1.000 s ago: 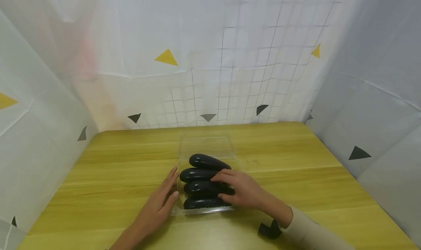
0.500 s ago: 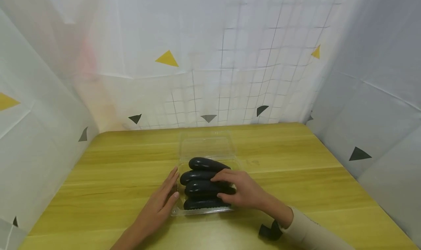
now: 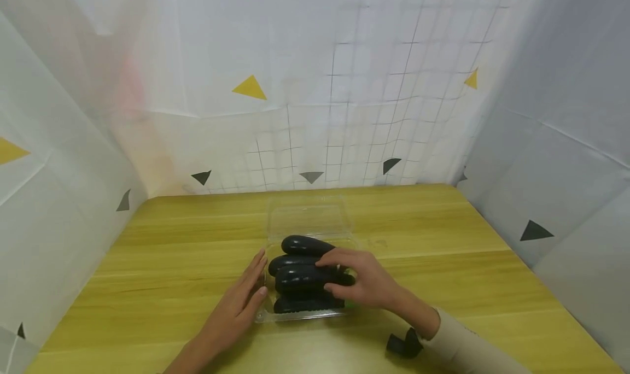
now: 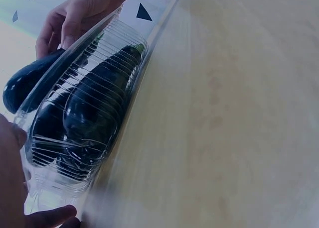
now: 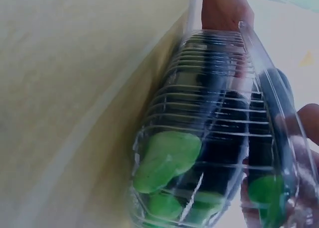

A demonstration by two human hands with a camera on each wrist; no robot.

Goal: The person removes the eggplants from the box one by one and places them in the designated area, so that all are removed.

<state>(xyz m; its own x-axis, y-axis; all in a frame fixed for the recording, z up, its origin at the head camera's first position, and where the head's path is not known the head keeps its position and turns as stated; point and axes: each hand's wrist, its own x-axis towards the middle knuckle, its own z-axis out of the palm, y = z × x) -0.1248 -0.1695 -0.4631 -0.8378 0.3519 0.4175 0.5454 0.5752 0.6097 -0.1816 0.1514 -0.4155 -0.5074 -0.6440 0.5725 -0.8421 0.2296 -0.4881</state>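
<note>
Several dark eggplants lie side by side in a clear plastic clamshell box [image 3: 268,316]. My right hand [image 3: 365,276] pinches the stem end of one eggplant [image 3: 299,279] between thumb and fingers. In the left wrist view this eggplant [image 4: 26,86] shows above the box rim, over the others. The nearest eggplant [image 3: 307,303] lies along the front wall, partly covered by it. My left hand [image 3: 233,311] rests against the box's left side, its fingers straight. Green caps [image 5: 169,156] show through the ribbed wall in the right wrist view.
The box's clear lid [image 3: 309,219] lies folded back behind it on the wood-grain table [image 3: 187,243]. A small black object [image 3: 403,345] sits by my right cuff. White sheeting [image 3: 216,139] with triangle marks encloses the table at the back and sides.
The pinched eggplant has risen and now overlaps its neighbours more, with green showing below it at the right. My right hand has lifted slightly with it; my left hand stays in place.
</note>
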